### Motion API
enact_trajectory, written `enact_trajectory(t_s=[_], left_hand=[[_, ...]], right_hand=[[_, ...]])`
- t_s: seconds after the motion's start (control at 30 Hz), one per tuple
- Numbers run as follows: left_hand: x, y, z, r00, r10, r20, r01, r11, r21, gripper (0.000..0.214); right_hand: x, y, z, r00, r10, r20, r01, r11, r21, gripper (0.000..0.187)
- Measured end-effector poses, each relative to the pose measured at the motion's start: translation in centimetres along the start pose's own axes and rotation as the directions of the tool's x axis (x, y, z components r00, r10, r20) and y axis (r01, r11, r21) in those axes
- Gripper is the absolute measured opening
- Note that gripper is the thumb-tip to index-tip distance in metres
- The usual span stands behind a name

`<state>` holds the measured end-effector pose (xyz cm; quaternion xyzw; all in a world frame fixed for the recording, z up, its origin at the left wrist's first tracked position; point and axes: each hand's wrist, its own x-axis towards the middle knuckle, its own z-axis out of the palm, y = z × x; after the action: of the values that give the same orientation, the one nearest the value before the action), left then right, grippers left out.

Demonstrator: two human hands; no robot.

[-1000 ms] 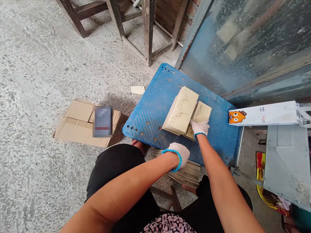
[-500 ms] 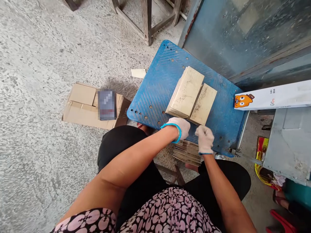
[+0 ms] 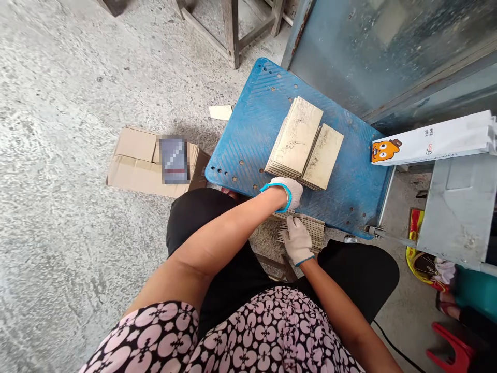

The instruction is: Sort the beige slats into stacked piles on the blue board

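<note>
My left hand (image 3: 289, 192), in a white knitted glove with a blue cuff, is at the near edge of the blue tabletop, beside two stacks of thin cream panels. Its fingers are bent down and out of sight. The taller stack (image 3: 297, 135) lies left of a lower stack (image 3: 323, 158). Below the table edge, more thin panels (image 3: 313, 228) stand packed together on edge. My right hand (image 3: 298, 241), gloved too, reaches over these panels with thumb and fingers drawn together at their upper side. What it pinches, if anything, is hidden.
The blue table (image 3: 244, 129) stands before a grey metal cabinet (image 3: 349, 57). A white box with an orange cartoon (image 3: 430, 142) lies at its right. A cardboard box (image 3: 135, 171) and a loose cream piece (image 3: 220, 112) are on the floor left. A red stool (image 3: 452, 347) is lower right.
My right hand has moved left and down, from beside the table edge onto the panels below. My left hand remains at the edge. The view has shifted slightly.
</note>
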<state>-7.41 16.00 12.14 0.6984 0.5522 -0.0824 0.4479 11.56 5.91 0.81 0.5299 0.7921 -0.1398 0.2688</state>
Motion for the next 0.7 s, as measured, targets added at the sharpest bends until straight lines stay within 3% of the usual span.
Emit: enact_trajectory(t_s=[0.1, 0.33, 0.4, 0.53, 0.7], left_hand=[[0.0, 0.1, 0.1, 0.999, 0.01, 0.031, -0.013, 0.996, 0.087, 0.042], [0.1, 0.2, 0.4, 0.999, 0.012, 0.031, -0.015, 0.995, 0.101, 0.042], [0.1, 0.3, 0.4, 0.999, 0.012, 0.037, -0.015, 0.995, 0.099, 0.042], [0.1, 0.3, 0.6, 0.999, -0.006, 0.034, 0.004, 0.998, 0.065, 0.043], [0.5, 0.1, 1.3, 0.999, 0.017, 0.045, -0.02, 0.997, 0.073, 0.043]], right_hand=[[-0.3, -0.2, 0.2, 1.0, -0.018, -0.001, 0.018, 0.999, -0.044, 0.05], [-1.0, -0.5, 0.9, 0.999, -0.044, -0.014, 0.043, 0.997, -0.071, 0.056], [-1.1, -0.5, 0.9, 0.999, -0.037, 0.006, 0.037, 0.997, -0.06, 0.051], [-0.9, -0.3, 1.0, 0.995, -0.042, 0.093, 0.045, 0.998, -0.037, 0.022], [-0.4, -0.2, 1.6, 0.972, -0.196, 0.132, 0.196, 0.98, 0.015, 0.027]])
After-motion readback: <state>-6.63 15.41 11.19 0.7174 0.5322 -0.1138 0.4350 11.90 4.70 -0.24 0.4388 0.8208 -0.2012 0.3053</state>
